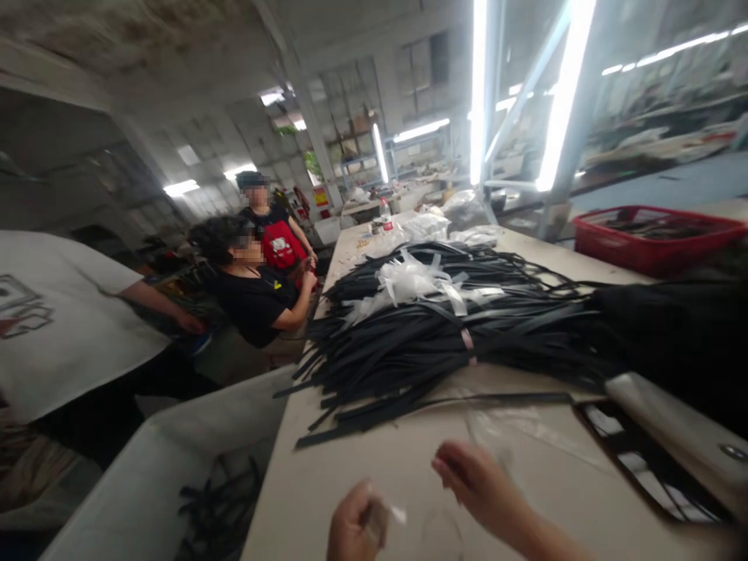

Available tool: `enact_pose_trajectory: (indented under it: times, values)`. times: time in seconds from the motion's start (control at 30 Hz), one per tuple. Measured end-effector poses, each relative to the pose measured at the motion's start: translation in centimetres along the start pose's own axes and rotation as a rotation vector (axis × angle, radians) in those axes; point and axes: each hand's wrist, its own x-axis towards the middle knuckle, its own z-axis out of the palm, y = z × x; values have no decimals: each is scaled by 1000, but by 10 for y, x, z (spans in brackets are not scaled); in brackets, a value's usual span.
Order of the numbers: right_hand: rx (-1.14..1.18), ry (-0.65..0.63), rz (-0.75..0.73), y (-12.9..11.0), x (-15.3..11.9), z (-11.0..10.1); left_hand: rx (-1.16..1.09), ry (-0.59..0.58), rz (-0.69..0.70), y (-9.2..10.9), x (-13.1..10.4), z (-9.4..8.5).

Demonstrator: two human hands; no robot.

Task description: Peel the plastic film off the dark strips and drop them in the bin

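Near the bottom edge of the head view, my left hand (358,522) is curled over the table, its fingers closed around something small, partly clear or whitish, too blurred to name. To its right, my right hand (476,479) hovers above the tabletop with its fingers bent together; what it pinches, if anything, is too small to tell. Beyond both hands lies a large pile of black strips (397,343), with a pink band (468,347) around one bundle. White strips (409,280) rest on top of the pile.
A white bin (169,444) with black strips stands left of the table (315,483). At right are a dark tray (648,475) with white pieces and a red basket (660,234). A bottle (386,216) and plastic bags stand farther back. Several people are at the left.
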Motion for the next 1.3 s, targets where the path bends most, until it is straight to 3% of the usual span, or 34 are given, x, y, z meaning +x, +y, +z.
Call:
enact_pose_trajectory:
  times: [0.07,0.17,0.3,0.47,0.67,0.73,0.8,0.87,0.97,1.03,1.1,1.3]
  values:
    - [-260,104,87,26,7,-32,-38,29,-34,-6,0,-7]
    - [-576,181,334,65,13,-88,-60,59,-104,-15,-1,-18]
    - [-794,124,439,100,20,-136,-66,97,-107,-24,-2,-26]
    - [-860,-74,417,113,35,-148,-103,72,-39,-25,-4,-27]
    - [-812,-129,313,102,49,-155,-212,93,1,-8,-10,-25]
    - [-588,-179,271,88,49,-149,-225,97,27,-3,-12,-25]
    - [-71,-301,263,63,42,-130,-236,95,54,1,-14,-24]
    - [627,-449,307,31,29,-98,-239,89,64,2,-17,-23]
    - [1192,-622,346,-19,11,-43,-271,59,53,-2,-20,-21]
    - [1360,-626,338,-45,6,-14,-321,24,19,-7,-22,-21]
    - [1423,-545,323,-60,8,2,-346,-8,-23,-12,-23,-23]
    - [1349,-352,342,-62,17,2,-230,75,-78,-18,-29,-29]
